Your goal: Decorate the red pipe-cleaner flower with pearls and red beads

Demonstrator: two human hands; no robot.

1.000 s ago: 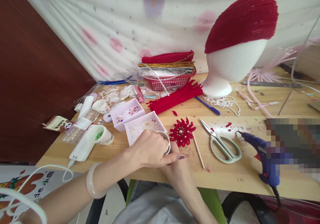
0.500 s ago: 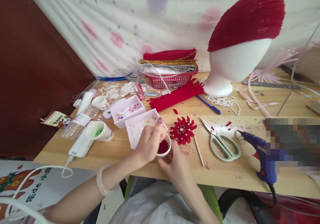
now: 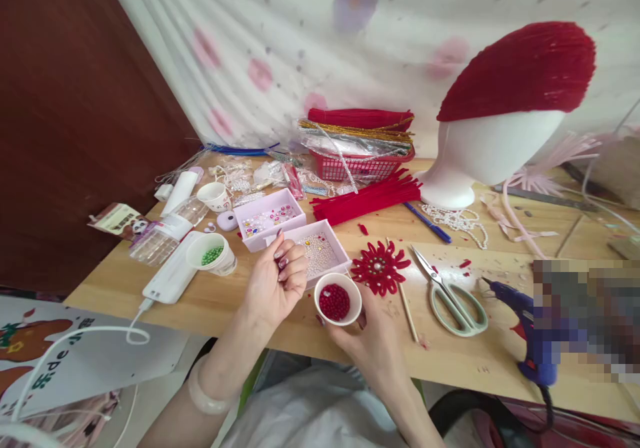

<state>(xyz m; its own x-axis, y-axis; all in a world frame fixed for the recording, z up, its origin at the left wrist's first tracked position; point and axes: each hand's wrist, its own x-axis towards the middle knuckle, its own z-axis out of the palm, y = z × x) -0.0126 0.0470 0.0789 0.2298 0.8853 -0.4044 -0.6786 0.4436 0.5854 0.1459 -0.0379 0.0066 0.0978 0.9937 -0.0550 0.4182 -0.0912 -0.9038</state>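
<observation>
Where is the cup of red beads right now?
In the head view, the cup of red beads is just below centre, held in the right hand, left of the red flower.

Left fingers (image 3: 295,255) loosely curled; right fingers (image 3: 369,298) gripping.

Letters "de" (image 3: 56,360) on the white panel (image 3: 103,363)

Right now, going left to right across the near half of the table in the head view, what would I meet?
Green-bead cup → left hand → red-bead cup → red flower → scissors → glue gun.
</observation>
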